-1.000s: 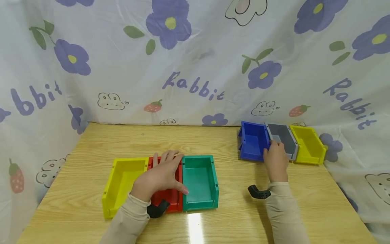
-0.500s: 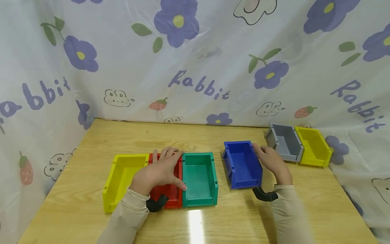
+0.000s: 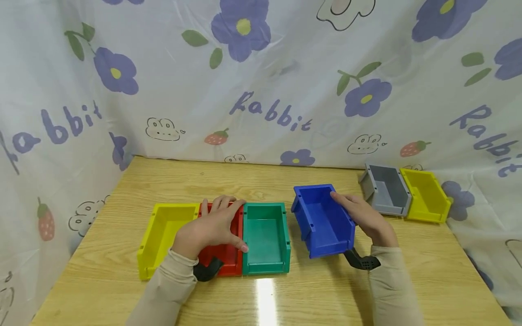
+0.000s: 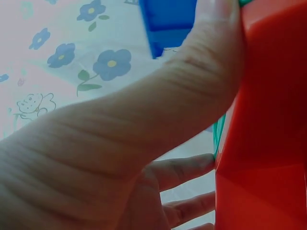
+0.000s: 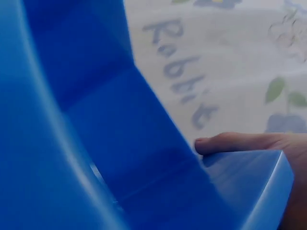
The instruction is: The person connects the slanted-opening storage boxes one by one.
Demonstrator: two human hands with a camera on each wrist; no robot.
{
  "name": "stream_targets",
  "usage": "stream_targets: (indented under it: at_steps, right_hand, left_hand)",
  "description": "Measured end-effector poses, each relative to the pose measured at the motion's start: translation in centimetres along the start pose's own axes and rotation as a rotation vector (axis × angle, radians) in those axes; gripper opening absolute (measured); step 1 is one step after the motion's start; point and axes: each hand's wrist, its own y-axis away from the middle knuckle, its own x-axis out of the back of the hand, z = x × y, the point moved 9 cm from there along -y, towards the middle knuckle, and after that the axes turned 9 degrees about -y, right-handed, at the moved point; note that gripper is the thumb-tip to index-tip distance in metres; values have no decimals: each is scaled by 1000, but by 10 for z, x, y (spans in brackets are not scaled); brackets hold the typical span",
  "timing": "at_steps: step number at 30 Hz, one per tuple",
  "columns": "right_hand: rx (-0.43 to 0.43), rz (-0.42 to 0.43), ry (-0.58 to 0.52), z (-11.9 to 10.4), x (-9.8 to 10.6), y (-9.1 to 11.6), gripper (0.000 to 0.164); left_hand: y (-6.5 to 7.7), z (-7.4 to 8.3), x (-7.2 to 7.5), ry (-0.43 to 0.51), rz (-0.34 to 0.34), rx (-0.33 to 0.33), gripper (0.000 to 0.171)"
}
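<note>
In the head view my right hand [image 3: 369, 219] grips the right side wall of a blue storage bin [image 3: 324, 222]. The bin is tilted and looks raised off the table. Up close in the right wrist view, a finger lies along the rim of the blue bin [image 5: 129, 129]. My left hand [image 3: 208, 231] spreads across a red bin [image 3: 224, 262], fingertips at its far edge and thumb on the side shared with a green bin [image 3: 265, 240]. Straight fingers touch the rim of the red bin [image 4: 268, 120] in the left wrist view. A yellow bin [image 3: 167, 231] adjoins the red one.
At the back right of the wooden table [image 3: 244, 181], a grey bin [image 3: 386, 190] and a second yellow bin [image 3: 426, 197] stand side by side. A patterned curtain [image 3: 183, 90] encloses the table behind and at both sides. Black camera mounts hang at each wrist.
My right hand has taken the blue bin from beside the grey bin and brought it left and nearer, toward the green bin. The left hand has stayed on the red bin.
</note>
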Motion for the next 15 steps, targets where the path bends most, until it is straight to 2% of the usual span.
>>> stream_targets:
  at_steps: [6, 15]
  right_hand:
    - [10, -47, -7, -12, -12, 6, 73]
    - [44, 0, 36, -13, -22, -1, 63]
  left_hand:
    - [2, -2, 1, 8, 5, 14, 116]
    - [1, -6, 2, 22, 15, 22, 116]
